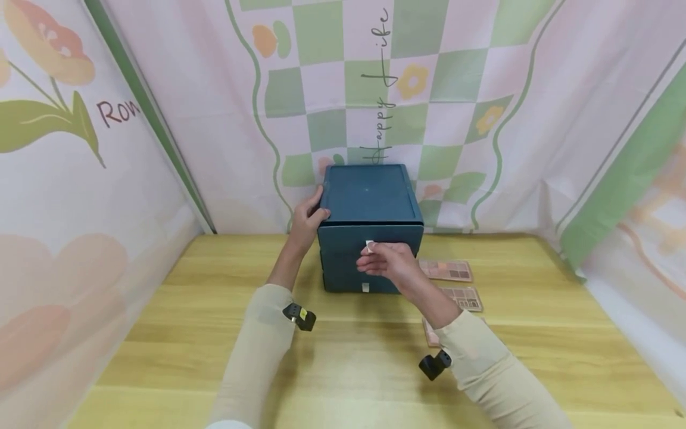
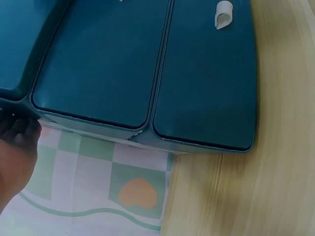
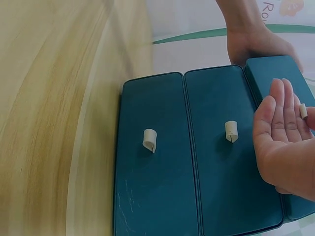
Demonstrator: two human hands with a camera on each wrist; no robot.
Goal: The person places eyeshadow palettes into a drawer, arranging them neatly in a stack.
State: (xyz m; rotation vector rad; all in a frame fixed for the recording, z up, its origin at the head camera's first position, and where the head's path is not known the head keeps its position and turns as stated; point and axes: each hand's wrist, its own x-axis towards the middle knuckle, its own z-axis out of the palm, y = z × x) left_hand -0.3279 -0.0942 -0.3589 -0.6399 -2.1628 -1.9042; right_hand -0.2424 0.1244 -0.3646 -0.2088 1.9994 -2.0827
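A dark teal drawer box (image 1: 370, 193) stands at the back of the table. At its upper left edge the left hand (image 1: 306, 225) grips the side, thumb at the front corner; part of this hand (image 2: 15, 157) shows in the left wrist view. The right hand (image 1: 393, 265) pinches the top drawer's white tab (image 1: 370, 245) between thumb and index finger, its other fingers extended. In the right wrist view, the top drawer (image 3: 275, 71) juts out slightly past the middle drawer (image 3: 216, 98) and bottom drawer (image 3: 152, 187), each with a white tab.
Several flat, pinkish palettes lie on the wooden table (image 1: 354, 375) right of the box, among them one at the back (image 1: 455, 271) and one nearer (image 1: 467, 299); the nearest is partly under the right forearm. Patterned curtains (image 1: 214, 77) hang behind and at both sides.
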